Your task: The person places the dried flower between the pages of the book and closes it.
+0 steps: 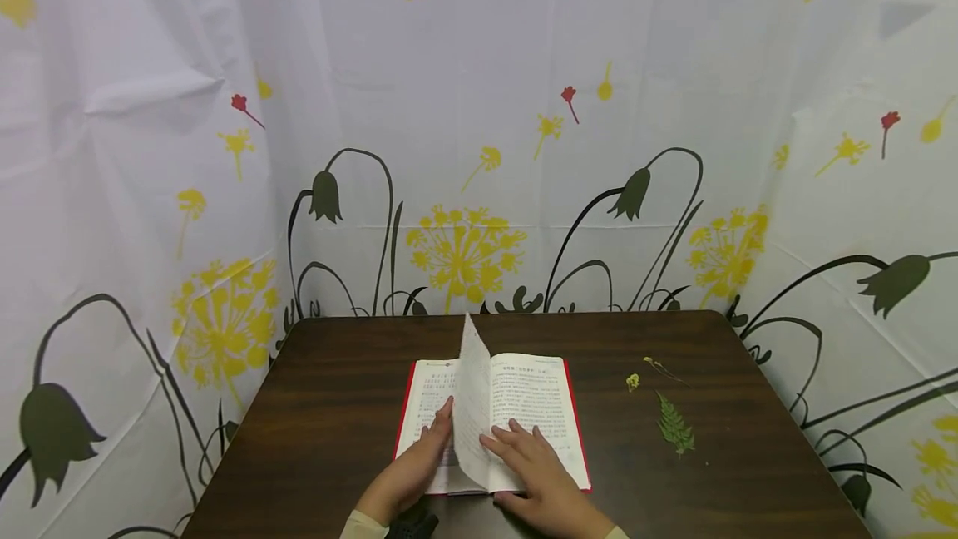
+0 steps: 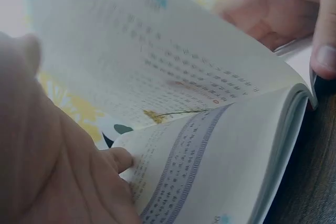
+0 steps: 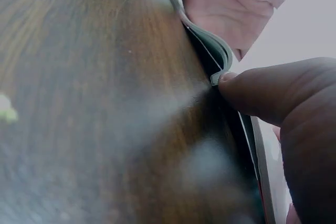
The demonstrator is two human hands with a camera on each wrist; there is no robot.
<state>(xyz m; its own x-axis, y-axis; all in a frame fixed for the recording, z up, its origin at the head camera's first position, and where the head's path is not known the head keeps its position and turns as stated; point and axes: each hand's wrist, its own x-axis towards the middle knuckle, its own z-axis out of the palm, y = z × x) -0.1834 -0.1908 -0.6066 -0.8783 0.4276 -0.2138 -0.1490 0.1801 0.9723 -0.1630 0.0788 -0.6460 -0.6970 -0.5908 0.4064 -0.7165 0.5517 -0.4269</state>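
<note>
An open book with a red cover lies on the table, one leaf standing up from its middle. My left hand rests along the left page with its fingers beside the raised leaf. My right hand lies spread on the right page. In the right wrist view its thumb touches the book's lower edge by the spine. A small dried yellow flower on a thin stem lies in the fold under the raised leaf in the left wrist view.
To the right of the book on the dark wooden table lie a green fern leaf, a small yellow flower and a thin-stemmed yellow sprig. A flower-printed white curtain hangs behind and at both sides.
</note>
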